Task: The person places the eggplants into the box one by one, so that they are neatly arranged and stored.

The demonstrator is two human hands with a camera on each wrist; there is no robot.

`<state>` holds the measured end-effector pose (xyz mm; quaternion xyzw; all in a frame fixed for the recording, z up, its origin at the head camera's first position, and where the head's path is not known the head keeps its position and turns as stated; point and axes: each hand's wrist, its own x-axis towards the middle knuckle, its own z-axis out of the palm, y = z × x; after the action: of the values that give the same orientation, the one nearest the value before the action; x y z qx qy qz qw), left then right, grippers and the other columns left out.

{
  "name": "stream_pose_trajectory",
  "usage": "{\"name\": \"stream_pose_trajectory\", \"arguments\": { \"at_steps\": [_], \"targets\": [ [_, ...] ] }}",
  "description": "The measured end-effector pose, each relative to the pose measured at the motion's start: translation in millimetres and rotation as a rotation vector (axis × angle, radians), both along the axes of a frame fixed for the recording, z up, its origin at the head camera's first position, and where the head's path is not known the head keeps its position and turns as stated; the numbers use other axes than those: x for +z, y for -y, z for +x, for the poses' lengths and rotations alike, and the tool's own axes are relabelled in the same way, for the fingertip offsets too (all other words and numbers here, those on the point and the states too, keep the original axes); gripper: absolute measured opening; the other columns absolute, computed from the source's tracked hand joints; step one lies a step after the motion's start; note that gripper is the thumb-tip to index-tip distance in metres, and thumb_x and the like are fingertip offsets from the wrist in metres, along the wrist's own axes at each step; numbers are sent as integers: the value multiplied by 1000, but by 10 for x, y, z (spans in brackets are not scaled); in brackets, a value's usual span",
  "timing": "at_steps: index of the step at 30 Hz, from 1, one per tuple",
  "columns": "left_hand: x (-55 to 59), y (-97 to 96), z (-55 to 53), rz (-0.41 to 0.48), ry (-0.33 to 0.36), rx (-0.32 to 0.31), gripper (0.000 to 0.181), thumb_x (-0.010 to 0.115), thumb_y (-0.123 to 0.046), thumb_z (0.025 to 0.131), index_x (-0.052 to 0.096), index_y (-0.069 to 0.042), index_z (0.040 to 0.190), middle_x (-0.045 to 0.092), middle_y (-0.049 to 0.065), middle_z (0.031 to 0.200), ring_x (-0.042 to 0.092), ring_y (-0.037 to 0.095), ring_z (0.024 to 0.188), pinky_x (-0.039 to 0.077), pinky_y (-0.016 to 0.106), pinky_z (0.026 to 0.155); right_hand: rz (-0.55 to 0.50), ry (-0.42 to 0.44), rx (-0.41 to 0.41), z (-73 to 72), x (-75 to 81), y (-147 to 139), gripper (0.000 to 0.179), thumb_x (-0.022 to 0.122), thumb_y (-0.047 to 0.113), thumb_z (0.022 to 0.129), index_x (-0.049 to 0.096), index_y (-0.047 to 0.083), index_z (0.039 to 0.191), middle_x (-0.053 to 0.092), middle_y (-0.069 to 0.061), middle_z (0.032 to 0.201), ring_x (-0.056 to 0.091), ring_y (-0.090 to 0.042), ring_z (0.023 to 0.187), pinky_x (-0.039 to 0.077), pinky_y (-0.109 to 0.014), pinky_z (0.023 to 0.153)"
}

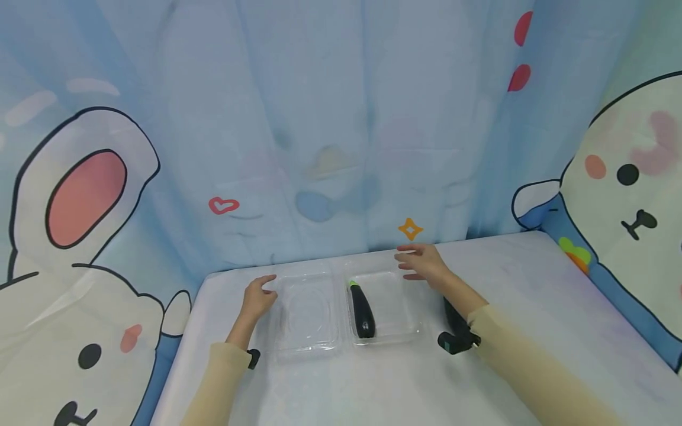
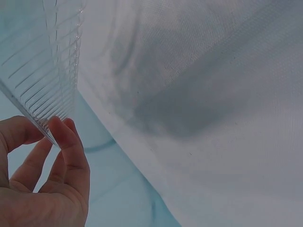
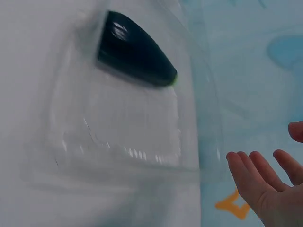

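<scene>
A clear plastic clamshell box lies unfolded, its lid half (image 1: 308, 319) on the left and its tray half (image 1: 396, 313) on the right. Inside the tray, along its left side, lies a dark eggplant (image 1: 363, 313) with a green tip pointing away. My left hand (image 1: 258, 300) is at the lid's far left corner; in the left wrist view its thumb and fingers pinch the ribbed lid edge (image 2: 35, 111). Beside the tray's far right corner hovers my right hand (image 1: 423, 264), fingers spread and holding nothing. The right wrist view shows the eggplant (image 3: 132, 52) beyond those fingers (image 3: 246, 177).
A white cloth covers the table (image 1: 367, 384). Behind it hangs a light blue curtain (image 1: 319, 118) with cartoon animals, close to the table's far edge. Dark wrist cameras (image 1: 455, 342) sit under the forearms.
</scene>
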<state>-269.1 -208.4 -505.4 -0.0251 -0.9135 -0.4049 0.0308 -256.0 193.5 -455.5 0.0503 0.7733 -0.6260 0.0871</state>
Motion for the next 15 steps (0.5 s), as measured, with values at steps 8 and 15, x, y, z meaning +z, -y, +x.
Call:
{"name": "stream_pose_trajectory", "arguments": {
  "at_steps": [8, 15],
  "targets": [
    [8, -12, -5, -19, -27, 3, 46, 57, 6, 82, 61, 5, 128, 52, 31, 133, 67, 35, 92, 56, 41, 72, 60, -24, -5, 19, 145, -553, 56, 56, 22, 100, 40, -6, 145, 43, -31, 144, 52, -44, 125, 54, -43, 90],
    [10, -6, 1, -19, -35, -12, 46, 57, 6, 82, 61, 6, 128, 53, 31, 133, 67, 37, 93, 56, 43, 73, 151, 15, -31, 133, 49, -953, 59, 54, 26, 101, 38, -10, 145, 40, -34, 145, 51, -46, 125, 53, -45, 91]
  ]
}}
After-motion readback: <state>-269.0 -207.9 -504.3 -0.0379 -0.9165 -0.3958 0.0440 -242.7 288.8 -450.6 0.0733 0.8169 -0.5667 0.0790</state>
